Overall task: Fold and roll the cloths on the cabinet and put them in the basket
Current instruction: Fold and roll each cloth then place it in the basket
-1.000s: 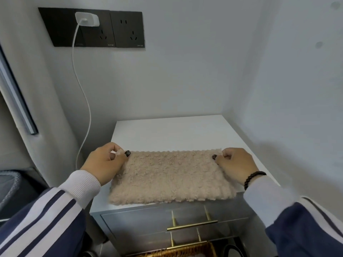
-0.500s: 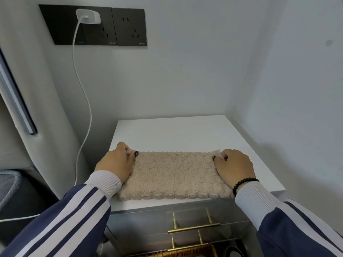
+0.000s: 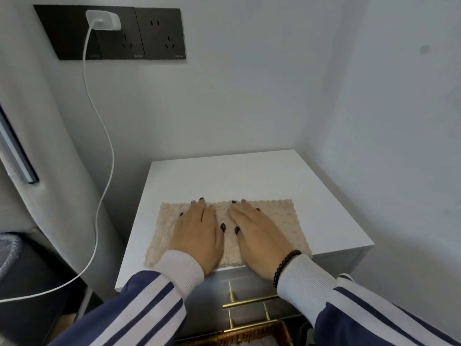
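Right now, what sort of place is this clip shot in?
Probably a home bedroom corner: a white cabinet with brass drawer handles, black wall sockets with a charger plugged in, and a wicker basket below.

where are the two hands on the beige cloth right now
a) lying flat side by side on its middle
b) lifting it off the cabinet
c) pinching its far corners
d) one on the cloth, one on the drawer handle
a: the left hand and right hand lie flat, fingers straight, side by side on the middle of the beige cloth, which rests on the white cabinet.
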Demonstrator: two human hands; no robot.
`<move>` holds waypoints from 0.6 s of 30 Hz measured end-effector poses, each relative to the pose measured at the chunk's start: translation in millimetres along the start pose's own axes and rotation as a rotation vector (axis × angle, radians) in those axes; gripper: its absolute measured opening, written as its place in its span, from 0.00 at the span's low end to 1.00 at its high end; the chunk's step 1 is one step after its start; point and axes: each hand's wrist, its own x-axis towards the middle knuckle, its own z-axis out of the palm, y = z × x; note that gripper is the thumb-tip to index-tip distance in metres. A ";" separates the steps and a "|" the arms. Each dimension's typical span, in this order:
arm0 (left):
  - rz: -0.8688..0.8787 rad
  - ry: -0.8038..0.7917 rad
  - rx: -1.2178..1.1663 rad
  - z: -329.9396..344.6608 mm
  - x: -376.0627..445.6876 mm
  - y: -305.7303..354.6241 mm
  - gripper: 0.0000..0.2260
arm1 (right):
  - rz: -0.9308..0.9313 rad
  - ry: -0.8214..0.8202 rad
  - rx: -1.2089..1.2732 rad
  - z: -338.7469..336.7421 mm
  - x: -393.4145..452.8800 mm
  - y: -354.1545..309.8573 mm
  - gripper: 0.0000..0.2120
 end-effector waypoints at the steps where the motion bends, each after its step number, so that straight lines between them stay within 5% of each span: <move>1: -0.011 -0.052 0.029 3.8 0.6 -2.2 0.25 | -0.012 -0.047 -0.031 2.4 -0.9 0.5 0.23; 9: -0.067 -0.173 0.096 -1.9 -0.2 -19.9 0.32 | 0.181 -0.197 -0.181 -8.7 -4.9 36.0 0.33; 18: -0.200 -0.217 0.167 -10.6 -7.4 -33.2 0.39 | 0.308 -0.099 0.027 -23.8 -5.7 62.3 0.31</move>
